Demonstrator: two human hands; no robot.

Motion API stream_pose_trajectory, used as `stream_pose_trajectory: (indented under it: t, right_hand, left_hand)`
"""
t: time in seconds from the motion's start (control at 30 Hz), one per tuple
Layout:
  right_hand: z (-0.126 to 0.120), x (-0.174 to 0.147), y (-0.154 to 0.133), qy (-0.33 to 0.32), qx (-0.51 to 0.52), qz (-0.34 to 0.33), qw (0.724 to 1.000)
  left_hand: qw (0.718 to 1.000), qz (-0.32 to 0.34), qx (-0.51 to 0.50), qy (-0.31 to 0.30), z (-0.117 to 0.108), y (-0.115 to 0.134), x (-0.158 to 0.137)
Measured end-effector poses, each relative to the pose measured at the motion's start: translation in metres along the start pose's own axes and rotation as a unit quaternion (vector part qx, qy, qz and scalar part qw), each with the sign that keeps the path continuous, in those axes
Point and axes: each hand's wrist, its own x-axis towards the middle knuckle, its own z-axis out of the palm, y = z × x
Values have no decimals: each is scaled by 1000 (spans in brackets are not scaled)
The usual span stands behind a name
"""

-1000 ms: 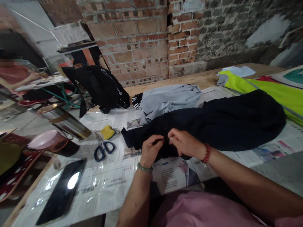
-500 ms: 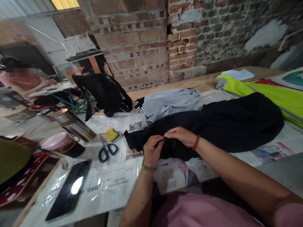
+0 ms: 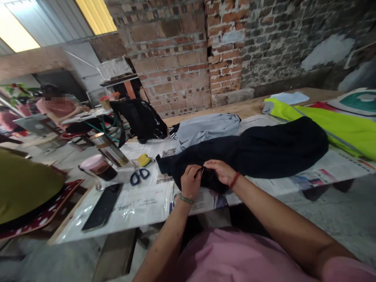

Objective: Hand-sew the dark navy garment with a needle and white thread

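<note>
A dark navy garment [image 3: 279, 147] lies stretched across the newspaper-covered table, its left end bunched under my hands. My left hand [image 3: 190, 182], with a green bead bracelet at the wrist, is closed with fingertips pinching the dark cloth. Close beside it, my right hand [image 3: 221, 171], wearing a red bracelet, is also closed, thumb and finger pressed together. A thin curved line like a thread shows by its fingertips; what it grips is too small to make out. Blue-handled scissors [image 3: 140, 176] lie left of the garment, near a yellow sponge-like piece [image 3: 143, 160].
A phone [image 3: 102, 206], a cup of dark drink [image 3: 101, 167] and a steel flask [image 3: 108, 149] stand at the left. Behind are a black bag [image 3: 143, 119] and grey cloth [image 3: 205, 127]. A neon-yellow garment [image 3: 337, 121] and an iron [image 3: 357, 102] lie right. Another person [image 3: 58, 107] sits farther back.
The head view has shifted, showing more at the left and lower. My hands stay together at the dark cloth, the right fingertips slightly lower against it.
</note>
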Motion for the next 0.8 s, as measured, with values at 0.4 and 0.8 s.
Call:
stream_pose_trajectory:
  t: [0.4, 0.8]
  right_hand:
    - [12, 11, -3, 61, 5, -57, 996]
    - [29, 37, -70, 10, -74, -45, 996]
  left_hand:
    - [892, -350, -284, -21, -12, -9, -20]
    - [787, -402, -467, 41, -17, -15, -31]
